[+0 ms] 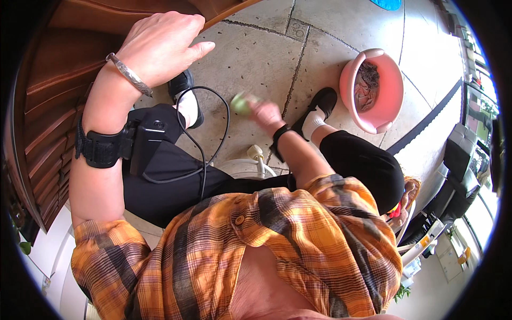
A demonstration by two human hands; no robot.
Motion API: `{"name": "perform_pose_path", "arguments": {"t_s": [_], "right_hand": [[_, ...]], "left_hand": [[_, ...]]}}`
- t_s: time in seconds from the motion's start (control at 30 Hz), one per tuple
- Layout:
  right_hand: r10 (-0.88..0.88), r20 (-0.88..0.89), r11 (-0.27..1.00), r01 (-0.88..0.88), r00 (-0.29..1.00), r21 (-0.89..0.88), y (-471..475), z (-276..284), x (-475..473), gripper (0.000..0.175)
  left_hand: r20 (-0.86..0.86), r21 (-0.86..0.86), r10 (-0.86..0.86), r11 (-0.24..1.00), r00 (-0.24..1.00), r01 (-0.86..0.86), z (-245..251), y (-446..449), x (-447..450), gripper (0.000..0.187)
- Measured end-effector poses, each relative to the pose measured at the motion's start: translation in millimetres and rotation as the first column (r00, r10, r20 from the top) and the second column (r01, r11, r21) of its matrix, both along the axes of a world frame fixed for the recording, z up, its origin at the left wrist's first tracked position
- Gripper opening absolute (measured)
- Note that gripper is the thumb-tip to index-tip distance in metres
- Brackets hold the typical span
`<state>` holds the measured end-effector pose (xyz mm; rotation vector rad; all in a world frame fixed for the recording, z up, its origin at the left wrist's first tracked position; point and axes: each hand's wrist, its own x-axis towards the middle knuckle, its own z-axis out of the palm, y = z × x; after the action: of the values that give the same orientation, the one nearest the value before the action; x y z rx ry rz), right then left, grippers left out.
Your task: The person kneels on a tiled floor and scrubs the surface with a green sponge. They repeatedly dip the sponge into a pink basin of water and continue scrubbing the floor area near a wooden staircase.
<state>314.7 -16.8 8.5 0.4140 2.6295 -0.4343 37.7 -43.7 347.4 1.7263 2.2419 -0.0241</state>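
My left hand (170, 44) is raised beside the brown wooden furniture at the upper left, palm down, with the thumb apart from the curled fingers. Nothing shows in it, though its palm side is hidden. A metal bangle (130, 75) circles that wrist, and a black strapped device (148, 140) sits on the forearm. Over the floor between my feet, my right hand (266, 114) grips a light green thing (241, 103), blurred, perhaps a cloth or sponge. A black band (280, 140) is around my right wrist.
A pink plastic basin (392, 96) holding wet-looking cloths (366, 90) stands beyond my right foot. Brown wooden furniture with slats (52, 132) rises at the left. A black cable (228, 116) loops over my lap. A white frame with a knob (255, 152) lies between my legs.
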Motion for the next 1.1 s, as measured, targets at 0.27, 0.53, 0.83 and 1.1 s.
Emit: {"name": "perform_pose_path", "arguments": {"t_s": [0.27,0.53,0.83,1.1], "right_hand": [[-0.574,-0.087,0.817,0.576,0.814,-0.001,76,-10,-17,0.058],[-0.349,-0.107,0.929,0.359,0.931,0.092,49,-10,-68,0.052],[-0.596,-0.149,0.801,0.598,0.789,-0.041,94,-23,-102,0.060],[-0.394,-0.078,0.909,0.401,0.916,0.118,94,-6,-166,0.055]], "left_hand": [[0.003,-0.006,0.006,1.000,1.000,-0.006,-4,-6,-4,0.032],[0.043,0.000,0.011,1.000,0.999,-0.011,-6,-1,-4,0.032],[0.045,-0.068,0.001,0.998,0.999,0.002,-5,-5,-9,0.031],[0.084,-0.062,0.013,0.998,0.996,-0.008,-9,1,-11,0.031]]}}
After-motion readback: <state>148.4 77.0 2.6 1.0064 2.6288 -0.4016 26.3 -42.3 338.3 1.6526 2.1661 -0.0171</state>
